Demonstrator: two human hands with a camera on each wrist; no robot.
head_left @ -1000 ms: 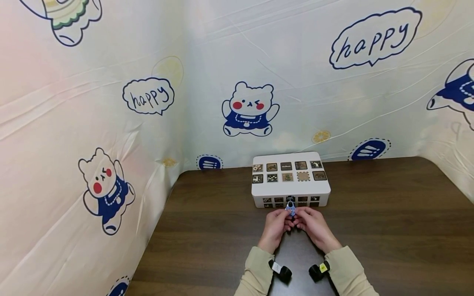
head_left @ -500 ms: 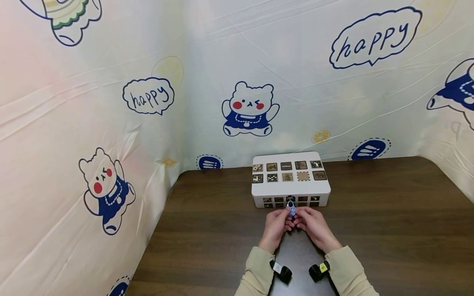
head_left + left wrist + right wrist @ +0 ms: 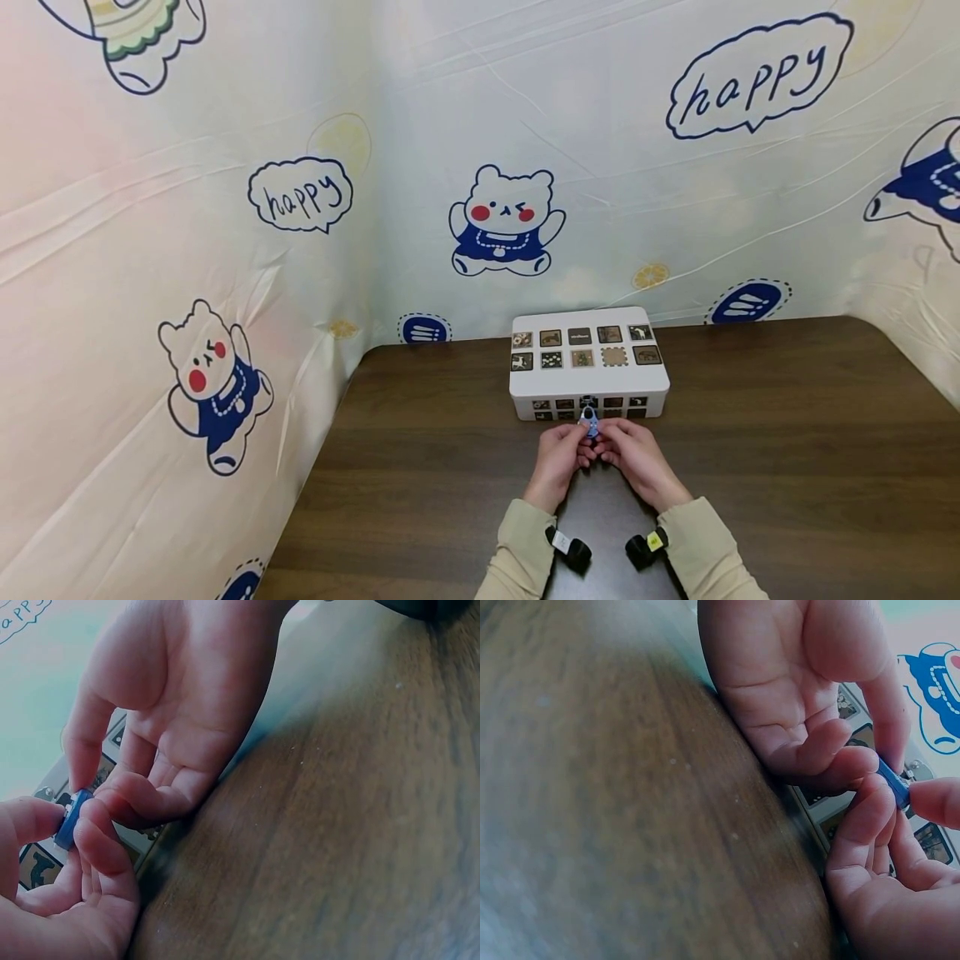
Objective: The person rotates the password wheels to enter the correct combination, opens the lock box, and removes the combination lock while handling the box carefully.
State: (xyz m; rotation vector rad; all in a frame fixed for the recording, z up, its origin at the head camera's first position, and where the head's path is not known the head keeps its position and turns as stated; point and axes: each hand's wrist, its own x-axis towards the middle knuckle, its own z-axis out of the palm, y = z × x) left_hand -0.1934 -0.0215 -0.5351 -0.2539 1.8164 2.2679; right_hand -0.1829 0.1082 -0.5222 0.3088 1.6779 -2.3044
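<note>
A small blue padlock [image 3: 589,422], its loop uppermost, is at the front latch of a white lidded box [image 3: 585,383]. My left hand [image 3: 557,460] pinches the padlock from the left. From the other side, my right hand [image 3: 641,462] pinches it too, so the fingertips of both hands nearly meet. Up close in the left wrist view, the blue padlock body [image 3: 73,819] shows small silvery parts along one face, between thumbs and fingers. Seen from the right wrist, the padlock [image 3: 894,784] is mostly covered by fingertips.
The box carries rows of small square pictures and stands at the back of a dark brown wooden table [image 3: 420,467]. Behind it and at the sides hangs a pale cloth [image 3: 405,208] printed with bears. Black wrist cameras [image 3: 576,557] sit at both sleeves.
Both hands stay in place on the padlock. It tips very slightly between the fingers; the box stays where it was.
</note>
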